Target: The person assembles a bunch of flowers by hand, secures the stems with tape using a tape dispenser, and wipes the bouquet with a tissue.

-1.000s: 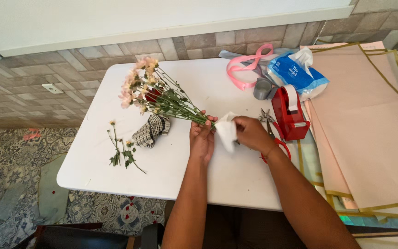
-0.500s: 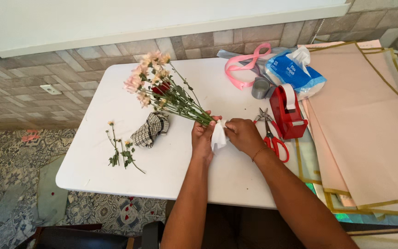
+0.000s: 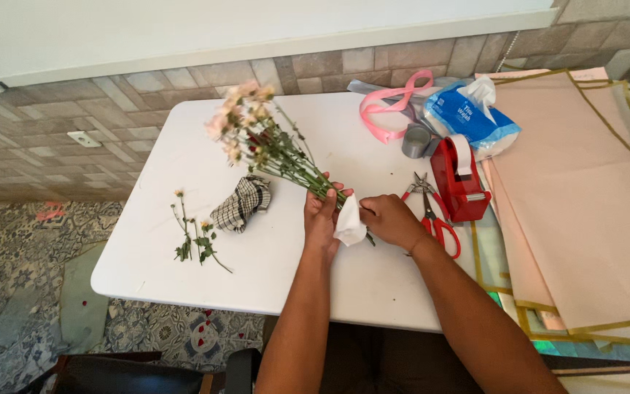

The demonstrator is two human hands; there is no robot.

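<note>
While the left hand (image 3: 321,215) gripped the flower bunch (image 3: 271,146), the right hand (image 3: 391,221) pinched white tissue (image 3: 349,222) hiding the stem ends; a tissue pack (image 3: 468,117) sat open.

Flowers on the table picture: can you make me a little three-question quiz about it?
1. True or false: the left hand grips the flower bunch by its stems.
2. What does the right hand press against the stems? A) white tissue B) pink ribbon C) checked cloth
3. What red-handled tool lies beside the red tape dispenser?

Key: 1 true; 2 A; 3 scissors.
</note>
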